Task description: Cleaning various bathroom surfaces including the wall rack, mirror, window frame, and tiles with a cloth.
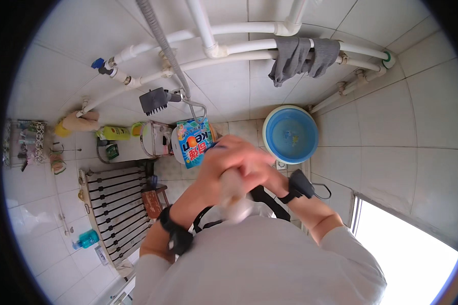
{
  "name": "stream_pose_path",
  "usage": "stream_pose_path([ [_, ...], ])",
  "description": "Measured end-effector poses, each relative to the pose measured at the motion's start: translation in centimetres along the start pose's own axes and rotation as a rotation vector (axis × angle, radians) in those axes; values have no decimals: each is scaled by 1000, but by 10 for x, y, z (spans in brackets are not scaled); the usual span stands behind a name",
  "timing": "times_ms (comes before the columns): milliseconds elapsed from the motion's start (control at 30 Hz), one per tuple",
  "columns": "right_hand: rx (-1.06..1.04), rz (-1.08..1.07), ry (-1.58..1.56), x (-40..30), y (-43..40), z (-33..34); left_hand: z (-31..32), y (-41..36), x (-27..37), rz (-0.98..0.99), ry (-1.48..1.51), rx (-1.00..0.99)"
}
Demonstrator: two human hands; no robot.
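Both hands meet close before my chest, blurred by motion. My left hand (224, 152) and my right hand (261, 167) overlap, with fingers bent around a pale, whitish elongated object (234, 198) that points down toward my shirt; its kind is too blurred to tell. Which hand bears its weight is unclear, though the left one lies against its upper end. Something dark blue (213, 146) shows at the far edge of the left hand. Black straps with dark devices sit on both wrists. Beyond the hands stand a blue basin (292, 135) and a blue detergent packet (194, 143).
White pipes (248, 26) run along the tiled wall, with grey cloths (301, 57) hung over them. A shower head (154, 101) hangs from its hose. At left are a slatted rack (116, 213), a wooden stool (152, 202) and bottles; a bright opening lies at lower right.
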State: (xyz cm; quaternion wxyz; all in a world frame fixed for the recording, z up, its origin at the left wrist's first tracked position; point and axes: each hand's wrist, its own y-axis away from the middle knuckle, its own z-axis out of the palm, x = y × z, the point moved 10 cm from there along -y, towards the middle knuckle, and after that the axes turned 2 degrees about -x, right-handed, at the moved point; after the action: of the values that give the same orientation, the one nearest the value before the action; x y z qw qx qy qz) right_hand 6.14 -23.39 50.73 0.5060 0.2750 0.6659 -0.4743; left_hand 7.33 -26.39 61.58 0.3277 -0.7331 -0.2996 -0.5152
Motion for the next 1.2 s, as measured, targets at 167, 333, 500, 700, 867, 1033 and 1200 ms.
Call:
stream_pose_path([
  [167, -210, 184, 292, 99, 29, 55, -2, 42, 17, 78, -19, -108],
  [333, -161, 265, 361, 128, 26, 75, -53, 89, 17, 89, -87, 447],
  [500, -239, 397, 407, 183, 64, 86, -70, 148, 20, 29, -30, 821],
  [700, -322, 417, 302, 179, 114, 104, -56, 140, 37, 147, 433, 106],
  [867, -265, 420, -303, 108, 87, 136, -103, 196, 20, 241, 428, 510],
  [1033, -308, 202, -209, 40, 82, 209, -121, 242, 13, 257, 299, 635],
  [1200, -57, 230, 187, 205, 166, 233, -139, 268, 14, 262, 348, 587],
])
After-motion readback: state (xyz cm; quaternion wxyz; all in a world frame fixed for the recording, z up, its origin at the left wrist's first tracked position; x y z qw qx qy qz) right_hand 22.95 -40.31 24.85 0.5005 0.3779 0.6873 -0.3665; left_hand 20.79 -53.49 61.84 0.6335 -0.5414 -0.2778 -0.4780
